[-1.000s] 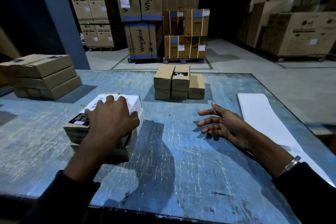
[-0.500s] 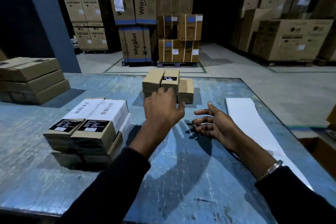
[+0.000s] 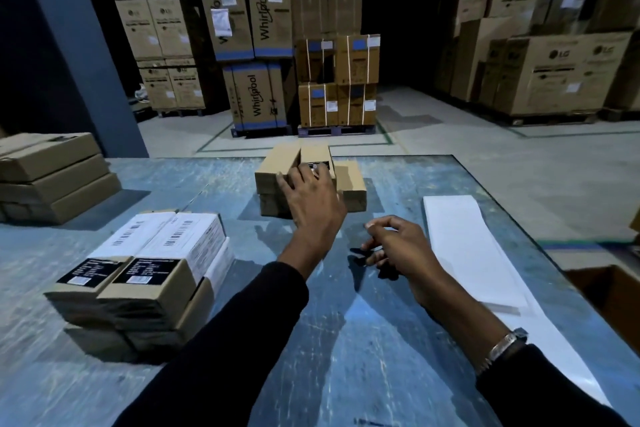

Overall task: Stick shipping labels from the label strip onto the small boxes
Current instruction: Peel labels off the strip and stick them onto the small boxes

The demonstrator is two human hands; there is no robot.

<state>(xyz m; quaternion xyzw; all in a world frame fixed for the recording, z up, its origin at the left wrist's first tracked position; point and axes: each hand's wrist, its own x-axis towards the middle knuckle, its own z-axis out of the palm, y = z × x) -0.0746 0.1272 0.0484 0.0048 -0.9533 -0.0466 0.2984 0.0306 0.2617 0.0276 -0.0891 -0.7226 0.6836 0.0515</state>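
Note:
A small stack of plain brown boxes (image 3: 277, 165) stands at the far middle of the blue table (image 3: 346, 340); one top box has a black sticker at its near end. My left hand (image 3: 313, 199) reaches over that stack, its spread fingers touching the near ends of the top boxes. Whether it grips one I cannot tell. My right hand (image 3: 394, 246) hovers just above the table with loosely curled fingers and holds nothing. The long white label strip (image 3: 460, 246) lies flat to its right. A stack of boxes with white shipping labels on top (image 3: 162, 253) sits at the near left.
Three flat cartons (image 3: 52, 173) are piled at the table's far left edge. An open brown carton (image 3: 609, 291) shows beyond the right edge. Past the table lie a warehouse floor, a blue pillar (image 3: 76, 55) and pallets of big cartons (image 3: 332, 80).
My left hand left the labelled stack at the near left and travelled forward to the plain stack. My right hand's fingers curled in slightly and lifted.

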